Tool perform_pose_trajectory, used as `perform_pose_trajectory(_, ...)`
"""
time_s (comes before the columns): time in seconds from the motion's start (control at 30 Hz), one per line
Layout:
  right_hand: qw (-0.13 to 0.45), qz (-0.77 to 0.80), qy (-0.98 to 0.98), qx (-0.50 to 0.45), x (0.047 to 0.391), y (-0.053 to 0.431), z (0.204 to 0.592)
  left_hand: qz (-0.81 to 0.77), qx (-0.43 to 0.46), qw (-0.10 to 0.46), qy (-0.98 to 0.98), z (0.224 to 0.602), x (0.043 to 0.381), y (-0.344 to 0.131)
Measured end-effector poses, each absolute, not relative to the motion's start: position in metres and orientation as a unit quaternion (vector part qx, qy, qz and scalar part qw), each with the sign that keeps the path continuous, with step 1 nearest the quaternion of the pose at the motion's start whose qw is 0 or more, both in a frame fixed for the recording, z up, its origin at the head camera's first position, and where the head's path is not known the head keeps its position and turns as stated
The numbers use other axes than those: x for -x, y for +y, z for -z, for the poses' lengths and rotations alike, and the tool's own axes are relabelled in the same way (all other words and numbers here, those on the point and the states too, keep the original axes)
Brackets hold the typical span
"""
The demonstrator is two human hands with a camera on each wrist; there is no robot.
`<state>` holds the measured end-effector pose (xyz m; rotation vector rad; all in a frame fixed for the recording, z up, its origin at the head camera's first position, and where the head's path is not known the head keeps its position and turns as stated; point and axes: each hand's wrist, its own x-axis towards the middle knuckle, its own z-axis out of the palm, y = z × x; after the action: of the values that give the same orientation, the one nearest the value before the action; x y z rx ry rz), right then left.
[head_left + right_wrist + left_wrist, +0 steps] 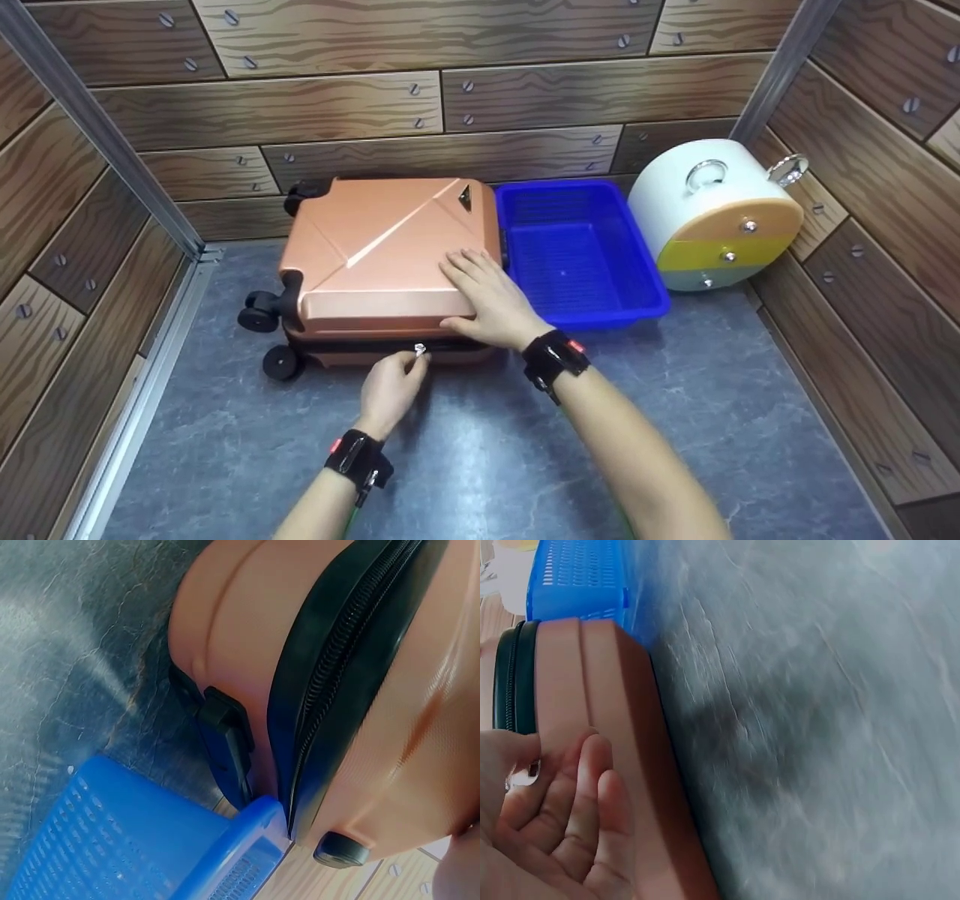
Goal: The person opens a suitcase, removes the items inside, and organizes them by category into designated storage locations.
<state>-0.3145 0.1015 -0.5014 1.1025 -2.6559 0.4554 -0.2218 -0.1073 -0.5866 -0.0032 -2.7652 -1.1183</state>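
Observation:
A rose-gold hard-shell suitcase [375,225] lies flat on the floor, its black wheels [259,315] towards the left. At its front side my left hand [391,390] pinches the silver zipper pull [420,349] between thumb and index finger. The left wrist view shows that hand's other fingers [592,802] loosely bent beside the shell. My right hand [495,301] rests on the lid near the front right corner, fingers extended. Around the suitcase runs a black zipper [337,667], its teeth meeting along the stretch seen in the right wrist view.
Against the suitcase's right end stands a blue plastic basket [645,277]. Farther right is a white rounded drawer box [667,180] with orange, yellow and grey-green drawer fronts. Wood-patterned walls [525,97] enclose the grey marbled floor [480,457] at the back and sides.

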Motion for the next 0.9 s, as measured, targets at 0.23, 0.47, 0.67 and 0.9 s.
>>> perform_pose_trajectory(0.23, 0.120, -0.158, -0.905, -0.377, 0.315, 0.101, 0.502, 0.285, 0.035, 0.114, -0.951, 0.578, 0.214, -0.114)
perform_pose_trajectory(0.47, 0.118, -0.159, -0.905, -0.376, 0.316, 0.101, 0.504, 0.286, 0.036, 0.174, -0.942, 0.575, 0.211, -0.124)
perform_pose_trajectory(0.67, 0.120, -0.168, -0.902, -0.380, 0.314, 0.101, 0.504, 0.283, 0.047, 0.187, -0.940, 0.577, 0.208, -0.129)
perform_pose_trajectory(0.9, 0.113, -0.165, -0.906, -0.374, 0.315, 0.102, 0.503, 0.282, 0.046, 0.175, -0.942, 0.576, 0.206, -0.141)
